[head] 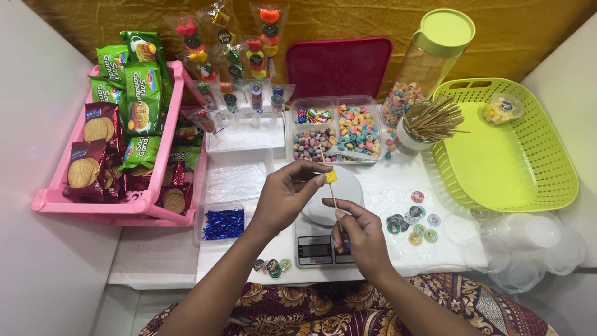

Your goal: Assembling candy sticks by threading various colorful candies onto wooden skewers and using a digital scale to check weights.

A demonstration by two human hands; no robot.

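My right hand [360,233] grips the lower part of a thin wooden skewer [334,198] and holds it upright over a small white kitchen scale [323,214]. A yellow cube-shaped candy [331,177] sits at the skewer's top end. The fingertips of my left hand [287,190] pinch that candy. Just behind my hands stands a clear divided box [336,129] filled with mixed coloured candies.
A pink tray [109,205] of biscuit packets is at the left. Wrapped candy skewers [233,59] stand behind. A cup of skewers [429,124], a lidded jar [429,59] and a green basket [504,149] are at the right, with round stickers [413,218], blue twist ties [222,223] and clear lids [528,246].
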